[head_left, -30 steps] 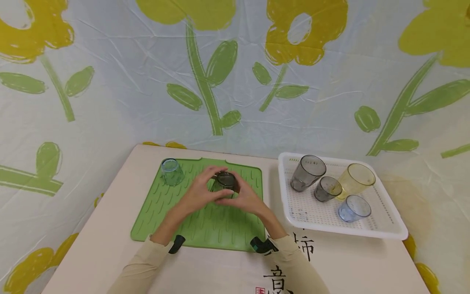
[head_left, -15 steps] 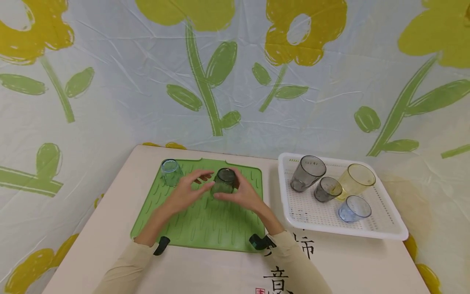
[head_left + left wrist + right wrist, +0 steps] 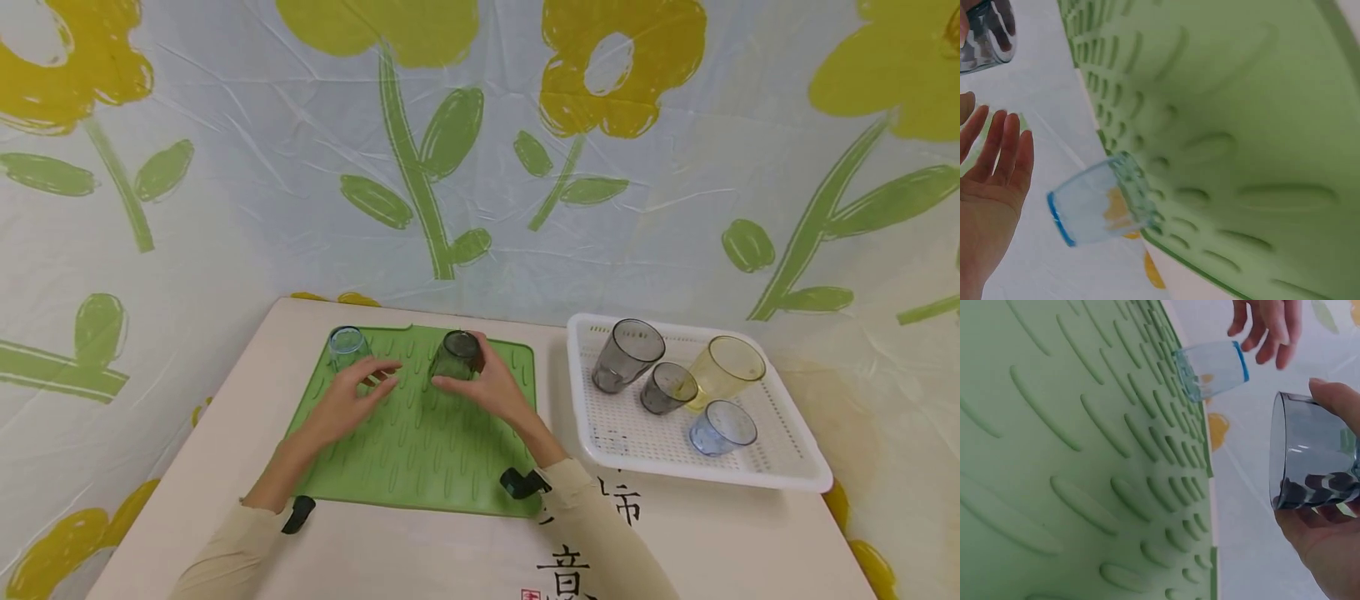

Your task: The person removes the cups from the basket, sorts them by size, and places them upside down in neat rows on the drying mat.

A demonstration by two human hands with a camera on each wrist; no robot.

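Note:
In the head view my right hand point(image 3: 491, 383) grips a dark grey glass point(image 3: 454, 357) between thumb and fingers, over the middle back of a green ridged drying mat point(image 3: 420, 467). Its rim faces down, and in the right wrist view the glass point(image 3: 1313, 447) is clear of the mat. My left hand point(image 3: 347, 404) is empty, its fingers loosely bent, just in front of a light blue glass point(image 3: 347, 343) and partly covering it. That blue glass stands on the mat's back left corner, wider end down, as the left wrist view shows point(image 3: 1097, 203).
Right of the mat sits a white perforated basket point(image 3: 697, 477). It holds a tall grey glass point(image 3: 626, 358), a small grey glass point(image 3: 666, 388), a yellow glass point(image 3: 723, 371) and a blue glass point(image 3: 722, 429). A flower-printed cloth point(image 3: 300, 167) hangs behind the table.
My left hand has let go of the dark grey glass and moved left toward the blue one. The right hand keeps hold of the grey glass and has shifted it slightly backward.

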